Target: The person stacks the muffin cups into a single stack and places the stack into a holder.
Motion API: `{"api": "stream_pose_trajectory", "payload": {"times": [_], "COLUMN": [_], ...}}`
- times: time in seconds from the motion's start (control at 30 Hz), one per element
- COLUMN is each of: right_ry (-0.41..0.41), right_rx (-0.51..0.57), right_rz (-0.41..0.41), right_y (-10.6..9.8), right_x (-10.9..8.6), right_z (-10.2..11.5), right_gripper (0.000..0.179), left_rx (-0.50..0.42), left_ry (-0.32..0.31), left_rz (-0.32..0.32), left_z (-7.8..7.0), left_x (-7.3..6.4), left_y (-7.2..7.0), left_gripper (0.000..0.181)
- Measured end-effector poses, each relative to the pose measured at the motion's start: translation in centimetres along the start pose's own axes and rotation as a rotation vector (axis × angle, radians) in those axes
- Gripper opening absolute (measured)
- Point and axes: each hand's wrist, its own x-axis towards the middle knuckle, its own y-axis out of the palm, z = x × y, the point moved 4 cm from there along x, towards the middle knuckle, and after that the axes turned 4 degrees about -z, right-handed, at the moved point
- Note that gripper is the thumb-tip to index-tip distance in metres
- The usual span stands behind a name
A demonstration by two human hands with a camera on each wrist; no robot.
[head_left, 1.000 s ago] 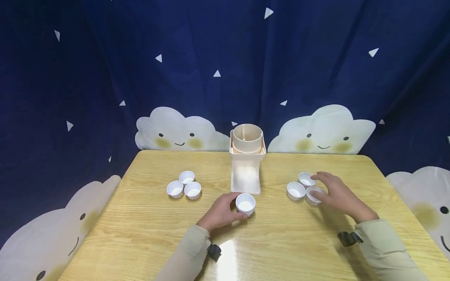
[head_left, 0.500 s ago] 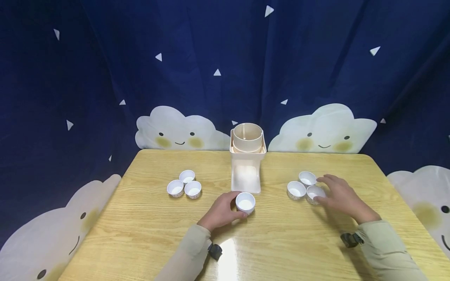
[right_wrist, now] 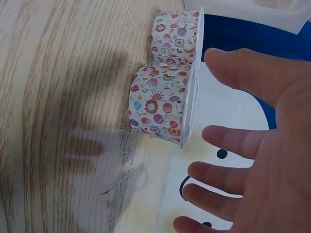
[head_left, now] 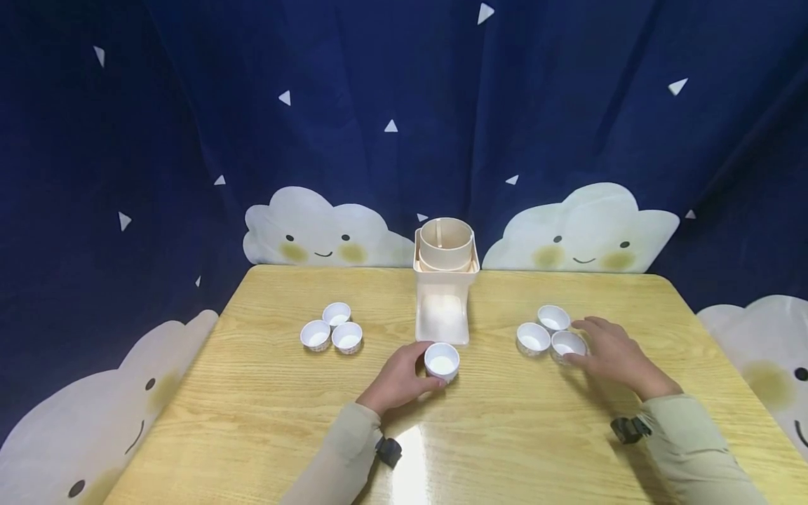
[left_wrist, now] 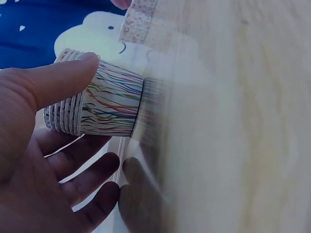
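My left hand (head_left: 400,379) grips a nested stack of paper baking cups (head_left: 442,363) on the table, its thumb on one side and fingers on the other. In the left wrist view this stack (left_wrist: 114,104) has wavy coloured stripes and several layered rims. At the right, my right hand (head_left: 615,356) hovers with spread fingers beside a cluster of three paper cups, nearest the front-right cup (head_left: 568,346). Flower-printed cups (right_wrist: 158,107) show in the right wrist view, with the open fingers (right_wrist: 228,141) apart from their rims.
A cream plastic dispenser-like stand (head_left: 442,315) with a round top holder (head_left: 446,245) stands at the table's back, just behind the left hand's stack. Three more white cups (head_left: 347,338) cluster at the left. The wooden table (head_left: 265,421) meets a blue cloud-patterned curtain (head_left: 353,105).
My right hand has drawn back slightly to the right, its thumb and fingers leaving the right-hand cups. The left hand keeps its hold on the stack in the same place.
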Motion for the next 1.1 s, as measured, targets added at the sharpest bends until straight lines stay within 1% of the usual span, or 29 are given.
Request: {"api": "stream_pose_trajectory", "payload": {"times": [0.1,0.37,0.57,0.63,0.8,1.0,1.1], "right_ry": [0.006,-0.008,-0.012,-0.009,-0.001,0.009,0.016], "right_rx": [-0.002,-0.009,-0.009,-0.005,0.0,-0.019,-0.022], "right_rz": [0.007,-0.019,-0.03,-0.024,-0.011,-0.006,0.003], "right_y": [0.04,0.09,0.23,0.27,0.38,0.64,0.59], "right_x": [0.07,0.09,0.0,-0.04,-0.15,-0.13,-0.06], "right_z": [-0.02,0.04,0.13,0.08,-0.14,-0.42,-0.6], "right_gripper": [0.072,0.074,0.072,0.069,0.066,0.077,0.079], "left_rx": [-0.005,-0.006,-0.019,-0.028,-0.035,-0.035,-0.037], "left_ry": [0.003,0.01,-0.012,-0.021,-0.022,-0.031,-0.039], "left_rz": [-0.01,-0.039,-0.037,-0.036,-0.032,-0.026,-0.028], "left_z": [-0.11,-0.3,-0.12,-0.06,0.02,0.11,0.11], "left_x": [0.06,0.02,-0.19,-0.24,-0.23,-0.27,-0.21], "left_y": [-0.02,-0.17,-0.08,-0.1,-0.08,0.0,-0.01], "left_gripper": [0.057,0.058,0.057,0.057,0.057,0.057,0.058]}}
